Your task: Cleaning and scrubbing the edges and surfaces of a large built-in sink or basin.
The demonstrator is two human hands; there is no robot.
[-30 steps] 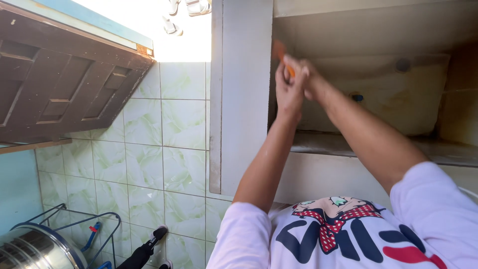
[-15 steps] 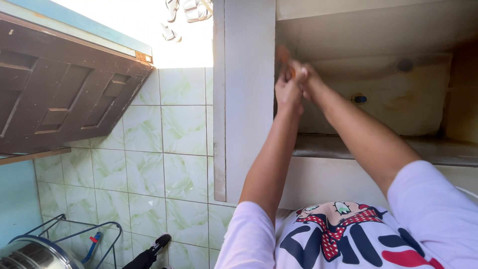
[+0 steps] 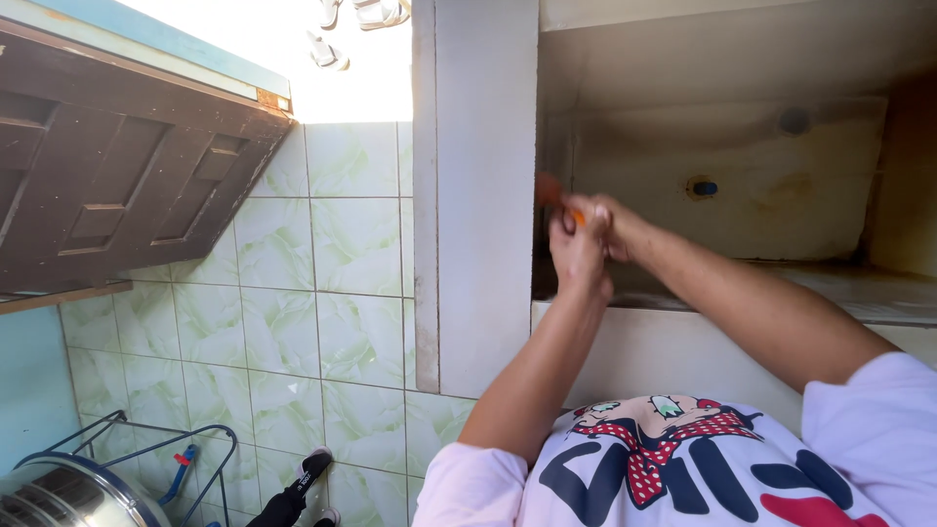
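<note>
You are holding both hands together out over the pale concrete basin (image 3: 742, 210), your left hand (image 3: 578, 256) cupping in front and your right hand (image 3: 610, 222) pressing against it. Between them you are gripping a small orange object (image 3: 578, 217), mostly hidden; which fingers are closing on it I cannot tell. A reddish-brown bit (image 3: 548, 188) is poking out beside the grey pillar (image 3: 476, 195). The work looks midway: the object is in hand, nothing is resting on the basin's ledge (image 3: 859, 293).
</note>
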